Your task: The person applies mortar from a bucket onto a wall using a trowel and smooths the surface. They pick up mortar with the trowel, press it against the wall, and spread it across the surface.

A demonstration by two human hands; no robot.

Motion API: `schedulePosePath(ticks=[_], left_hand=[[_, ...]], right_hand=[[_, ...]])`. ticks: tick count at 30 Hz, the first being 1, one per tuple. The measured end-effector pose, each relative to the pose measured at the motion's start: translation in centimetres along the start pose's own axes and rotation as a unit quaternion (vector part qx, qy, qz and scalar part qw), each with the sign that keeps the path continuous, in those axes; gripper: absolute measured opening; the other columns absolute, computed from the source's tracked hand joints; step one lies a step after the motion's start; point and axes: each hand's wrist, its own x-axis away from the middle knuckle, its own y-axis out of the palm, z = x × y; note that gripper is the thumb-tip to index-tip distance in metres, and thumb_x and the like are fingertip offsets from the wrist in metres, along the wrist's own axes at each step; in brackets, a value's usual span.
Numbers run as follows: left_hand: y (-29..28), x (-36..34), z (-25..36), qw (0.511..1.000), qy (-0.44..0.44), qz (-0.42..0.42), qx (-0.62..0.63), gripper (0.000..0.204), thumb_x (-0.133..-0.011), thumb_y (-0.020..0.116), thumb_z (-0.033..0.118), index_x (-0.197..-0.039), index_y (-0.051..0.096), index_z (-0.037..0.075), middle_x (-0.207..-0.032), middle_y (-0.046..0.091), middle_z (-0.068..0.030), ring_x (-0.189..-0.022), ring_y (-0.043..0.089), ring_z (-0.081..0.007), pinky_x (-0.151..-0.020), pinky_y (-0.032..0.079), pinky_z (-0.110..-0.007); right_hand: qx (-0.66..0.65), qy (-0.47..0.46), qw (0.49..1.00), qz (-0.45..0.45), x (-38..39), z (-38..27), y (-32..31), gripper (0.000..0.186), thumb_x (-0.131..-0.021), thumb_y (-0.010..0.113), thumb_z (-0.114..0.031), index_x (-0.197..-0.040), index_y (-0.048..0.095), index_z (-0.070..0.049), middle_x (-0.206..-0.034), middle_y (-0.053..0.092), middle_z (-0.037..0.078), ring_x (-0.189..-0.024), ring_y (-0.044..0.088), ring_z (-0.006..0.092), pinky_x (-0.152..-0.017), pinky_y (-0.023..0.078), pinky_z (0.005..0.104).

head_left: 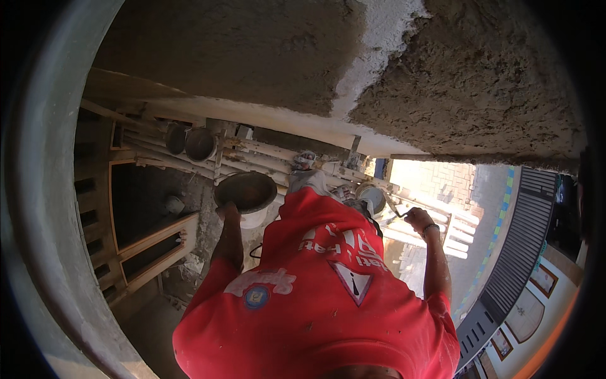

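My left hand (228, 211) is closed on the rim of a round dark bucket (246, 189), which looks to hold a grey-brown mix. On the right, my right hand (419, 219) grips a trowel (392, 205) by its handle; the bent neck and narrow blade point leftward, away from any surface. A rough plastered wall (467, 82) stands in front, smoother and darker at left, with a pale strip (372, 47) running down between the two areas. The fingers of my left hand are partly hidden.
I am up on a platform of pale poles (271, 165). Two dark buckets (200, 144) sit on it at far left, and a bucket (371, 198) stands by my feet at right. A wooden frame (158, 243) lies left below. Sunlit paving (442, 180) and a dark gate (514, 246) lie right.
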Motion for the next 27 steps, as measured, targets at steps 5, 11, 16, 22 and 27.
schedulePosePath(ticks=[5,11,16,22,27], left_hand=[[-2.1,1.6,0.6,0.991,-0.049,0.049,-0.111,0.062,-0.078,0.064,0.020,-0.131,0.041,0.001,-0.131,0.051,-0.0199,-0.114,0.056,-0.0362,-0.096,0.049,-0.048],[-4.3,2.1,1.0,0.998,-0.019,0.059,-0.016,0.056,-0.079,0.060,0.019,-0.129,0.042,0.002,-0.127,0.052,-0.0216,-0.113,0.056,-0.0371,-0.096,0.050,-0.047],[-2.9,0.2,2.0,0.999,-0.025,0.032,-0.018,0.057,-0.079,0.060,0.021,-0.129,0.042,0.002,-0.125,0.054,-0.0198,-0.113,0.056,-0.0335,-0.093,0.050,-0.046],[-1.1,-4.4,3.3,0.717,0.320,-0.166,-0.597,0.057,-0.075,0.067,0.021,-0.125,0.045,0.006,-0.124,0.049,-0.0187,-0.101,0.056,-0.0243,-0.079,0.053,-0.044],[5.0,-1.8,6.9,0.841,0.465,-0.202,-0.189,0.048,-0.082,0.065,0.024,-0.125,0.050,0.009,-0.119,0.054,-0.0180,-0.108,0.052,-0.0359,-0.085,0.048,-0.047]], right_hand=[[-0.135,0.157,0.978,-0.017,-0.7,5.8,7.0,0.025,-0.082,0.059,-0.023,-0.086,0.066,0.001,-0.068,0.066,0.016,-0.059,0.066,0.0253,-0.055,0.054,0.0390],[-0.208,0.175,0.962,-0.034,-0.2,6.4,9.1,0.027,-0.081,0.055,-0.022,-0.085,0.066,0.002,-0.059,0.062,0.013,-0.049,0.062,0.0233,-0.048,0.052,0.0384],[-0.289,0.198,0.937,0.012,-0.9,6.1,8.7,0.025,-0.087,0.058,-0.023,-0.093,0.064,0.000,-0.061,0.057,0.007,-0.048,0.055,0.0183,-0.043,0.047,0.0348],[-0.206,0.155,0.961,0.100,-4.3,3.5,6.3,0.032,-0.086,0.060,-0.035,-0.094,0.070,-0.006,-0.079,0.069,0.017,-0.063,0.067,0.0257,-0.055,0.054,0.0385],[-0.239,0.100,0.949,0.179,-7.2,1.5,7.8,0.040,-0.079,0.068,-0.037,-0.099,0.069,-0.002,-0.084,0.070,0.016,-0.072,0.068,0.0255,-0.064,0.054,0.0371]])
